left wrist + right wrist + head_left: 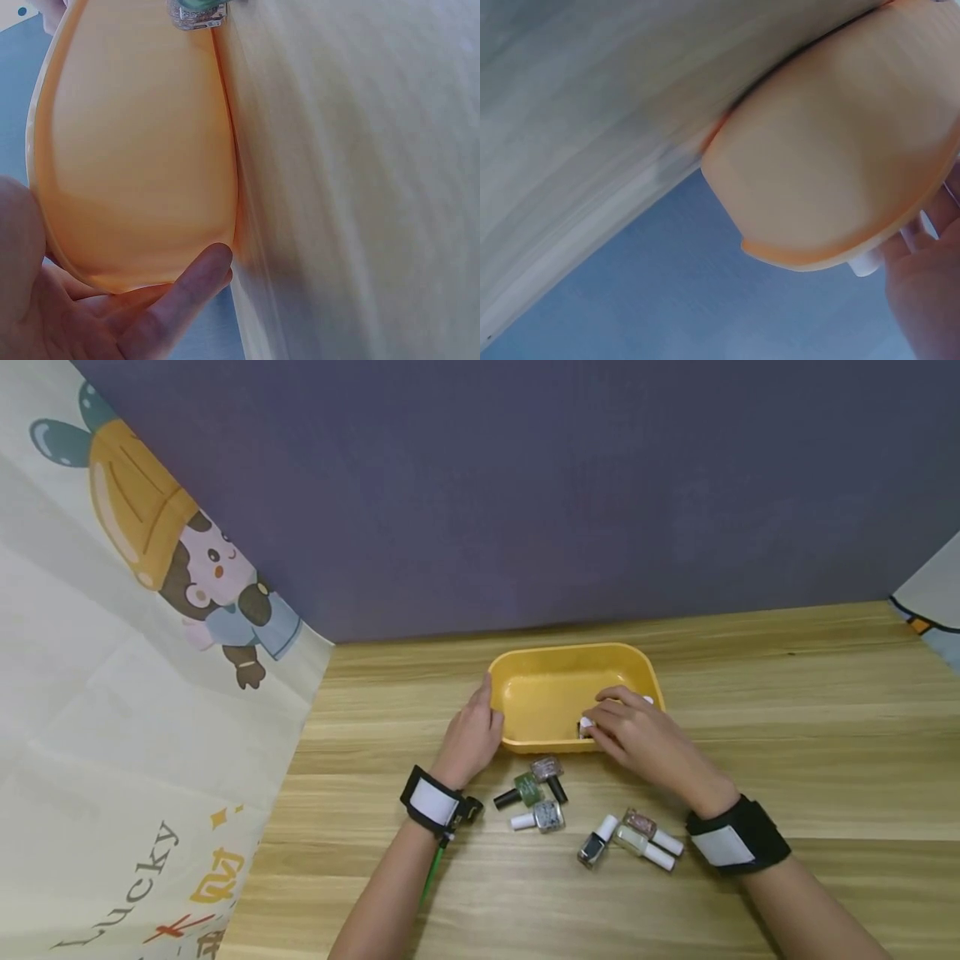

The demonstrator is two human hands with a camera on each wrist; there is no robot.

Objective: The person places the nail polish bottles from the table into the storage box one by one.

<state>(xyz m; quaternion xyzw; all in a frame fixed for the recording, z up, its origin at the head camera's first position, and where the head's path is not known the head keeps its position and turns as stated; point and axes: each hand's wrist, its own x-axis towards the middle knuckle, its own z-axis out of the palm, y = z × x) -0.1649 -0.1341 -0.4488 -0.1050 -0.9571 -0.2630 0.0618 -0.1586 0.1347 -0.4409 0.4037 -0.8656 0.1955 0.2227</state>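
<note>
A yellow plastic basin (pixel 540 748) stands on the wooden table. My left hand (pixel 472 735) grips its left end; in the left wrist view the thumb (pixel 191 289) presses the outer wall. My right hand (pixel 637 735) reaches over the front rim at the right and pinches a nail polish bottle (pixel 583 727) with a white cap inside the basin. That bottle is mostly hidden by the fingers. Another white cap (pixel 648 699) shows by the basin's right wall, and in the right wrist view a white cap (pixel 865 263) sticks out past the rim beside the fingers.
In front of the basin lie a green polish bottle (pixel 528 789), a glittery pink one (pixel 547 767) and a silvery one (pixel 549 816). Nearer me on the right are a dark bottle (pixel 591 850), a pale one (pixel 632 838) and a pinkish one (pixel 640 822). A dark partition (pixel 562 502) rises behind.
</note>
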